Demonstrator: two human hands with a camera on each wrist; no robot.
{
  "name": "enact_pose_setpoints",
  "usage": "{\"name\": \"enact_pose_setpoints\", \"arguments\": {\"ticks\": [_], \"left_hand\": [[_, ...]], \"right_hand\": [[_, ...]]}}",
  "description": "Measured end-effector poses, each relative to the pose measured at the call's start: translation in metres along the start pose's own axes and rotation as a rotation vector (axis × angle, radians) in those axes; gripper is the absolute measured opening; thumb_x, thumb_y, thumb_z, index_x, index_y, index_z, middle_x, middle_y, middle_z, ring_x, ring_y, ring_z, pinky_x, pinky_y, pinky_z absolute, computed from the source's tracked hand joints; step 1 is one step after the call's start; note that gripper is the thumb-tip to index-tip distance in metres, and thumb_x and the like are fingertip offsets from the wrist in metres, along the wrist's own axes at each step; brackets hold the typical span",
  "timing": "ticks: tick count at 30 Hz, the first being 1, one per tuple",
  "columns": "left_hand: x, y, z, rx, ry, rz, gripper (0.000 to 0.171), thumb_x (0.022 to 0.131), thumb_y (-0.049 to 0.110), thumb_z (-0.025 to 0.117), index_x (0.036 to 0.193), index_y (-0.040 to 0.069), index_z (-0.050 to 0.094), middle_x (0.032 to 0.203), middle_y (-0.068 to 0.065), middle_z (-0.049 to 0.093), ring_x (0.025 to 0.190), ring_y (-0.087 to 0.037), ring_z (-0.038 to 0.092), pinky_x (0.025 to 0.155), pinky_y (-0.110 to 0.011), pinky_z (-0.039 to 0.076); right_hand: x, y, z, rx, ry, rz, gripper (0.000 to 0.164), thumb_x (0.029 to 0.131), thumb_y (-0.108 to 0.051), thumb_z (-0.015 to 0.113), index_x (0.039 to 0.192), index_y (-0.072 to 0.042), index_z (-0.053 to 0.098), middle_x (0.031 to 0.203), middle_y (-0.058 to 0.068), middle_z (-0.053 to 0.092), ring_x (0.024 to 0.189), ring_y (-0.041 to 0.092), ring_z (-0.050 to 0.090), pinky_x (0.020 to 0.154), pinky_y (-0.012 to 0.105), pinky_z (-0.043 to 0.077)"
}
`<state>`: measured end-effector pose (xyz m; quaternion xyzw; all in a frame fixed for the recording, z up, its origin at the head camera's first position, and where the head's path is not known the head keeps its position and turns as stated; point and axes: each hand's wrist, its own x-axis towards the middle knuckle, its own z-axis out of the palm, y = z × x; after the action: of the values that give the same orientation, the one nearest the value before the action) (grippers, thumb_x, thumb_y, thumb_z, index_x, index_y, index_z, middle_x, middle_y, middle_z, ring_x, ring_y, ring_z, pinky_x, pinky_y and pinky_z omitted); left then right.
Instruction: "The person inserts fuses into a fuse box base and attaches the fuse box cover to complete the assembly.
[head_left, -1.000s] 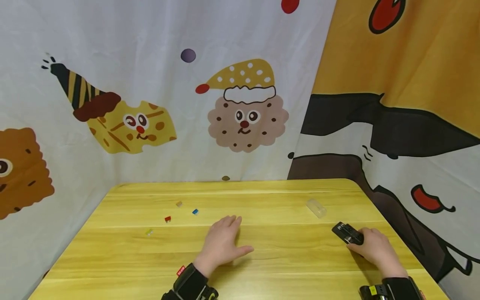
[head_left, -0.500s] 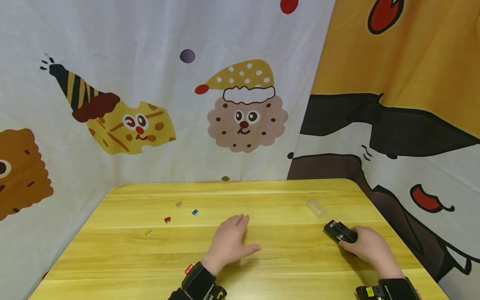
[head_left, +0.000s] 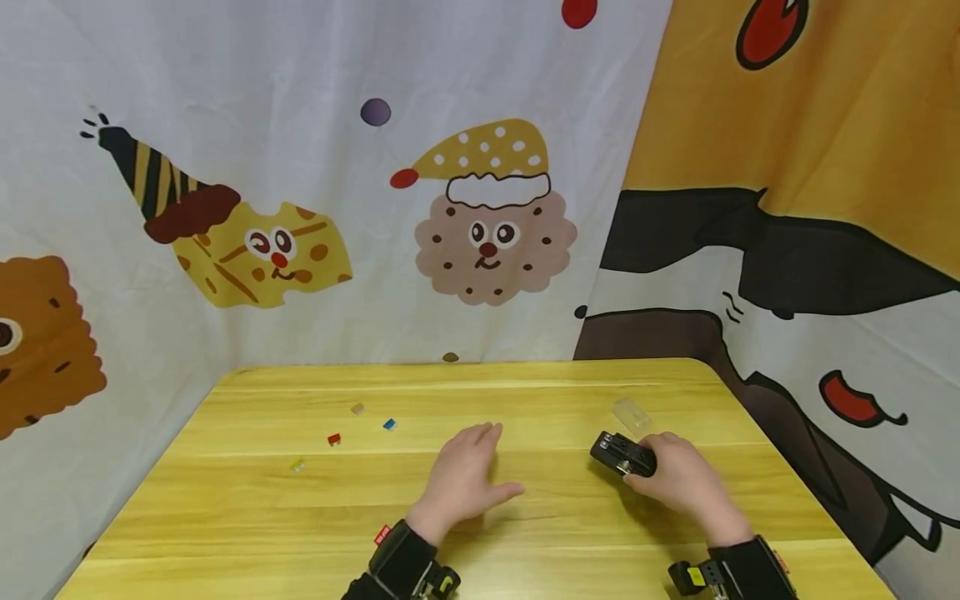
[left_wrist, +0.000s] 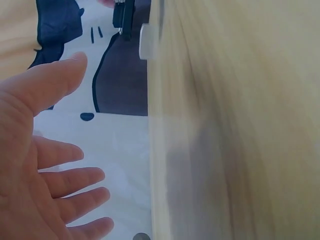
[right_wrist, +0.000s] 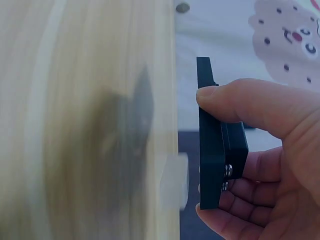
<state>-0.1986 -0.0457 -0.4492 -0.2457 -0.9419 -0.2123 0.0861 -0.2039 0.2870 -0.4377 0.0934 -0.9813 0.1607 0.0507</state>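
Observation:
My right hand (head_left: 686,477) holds a black rectangular device (head_left: 623,454) above the table, with the thumb along one long edge and fingers round the other side. In the right wrist view, the device (right_wrist: 212,145) shows a flat plate, a raised box part and small metal coils near one end. Its exact kind is unclear. My left hand (head_left: 459,477) holds nothing; its fingers extend and its thumb stands apart, over the middle of the table. A clear plastic piece (head_left: 632,415) lies just behind the device.
Several small pieces lie on the left of the wooden table (head_left: 225,517): a red one (head_left: 334,439), a blue one (head_left: 389,424), a tan one (head_left: 357,408) and a yellow-green one (head_left: 297,466). A printed curtain (head_left: 300,333) hangs behind.
My right hand has carried the black device leftward, toward the middle of the table. My left hand has shifted slightly right. The small pieces have stayed where they were.

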Motion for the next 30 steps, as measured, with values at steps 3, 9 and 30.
{"name": "enact_pose_setpoints", "arguments": {"ticks": [3, 9, 30], "left_hand": [[0.001, -0.003, 0.0, -0.01, 0.013, 0.003, 0.087, 0.081, 0.052, 0.077, 0.143, -0.002, 0.047, 0.141, -0.019, 0.052, 0.129, -0.035, 0.049, 0.105, -0.049, 0.038], [0.003, -0.006, -0.001, -0.025, 0.053, -0.001, 0.087, 0.078, 0.047, 0.082, 0.142, -0.002, 0.048, 0.139, -0.019, 0.052, 0.129, -0.034, 0.049, 0.105, -0.047, 0.039], [0.004, -0.007, 0.005, -0.055, 0.008, 0.009, 0.076, 0.072, 0.037, 0.089, 0.132, 0.002, 0.059, 0.127, -0.013, 0.06, 0.119, -0.029, 0.054, 0.099, -0.04, 0.045]], "right_hand": [[0.005, -0.014, 0.004, 0.026, -0.006, -0.039, 0.051, 0.07, -0.031, 0.087, 0.104, 0.002, 0.067, 0.094, 0.009, 0.062, 0.078, 0.02, 0.054, 0.067, 0.039, 0.046], [0.012, -0.039, 0.009, 0.054, -0.018, -0.096, 0.043, 0.071, -0.027, 0.088, 0.102, -0.004, 0.068, 0.091, 0.004, 0.059, 0.076, 0.016, 0.051, 0.068, 0.036, 0.045], [0.028, -0.103, 0.043, 0.083, -0.052, -0.343, 0.044, 0.068, -0.03, 0.089, 0.102, -0.011, 0.069, 0.093, -0.004, 0.058, 0.083, 0.013, 0.054, 0.074, 0.034, 0.05]]}}
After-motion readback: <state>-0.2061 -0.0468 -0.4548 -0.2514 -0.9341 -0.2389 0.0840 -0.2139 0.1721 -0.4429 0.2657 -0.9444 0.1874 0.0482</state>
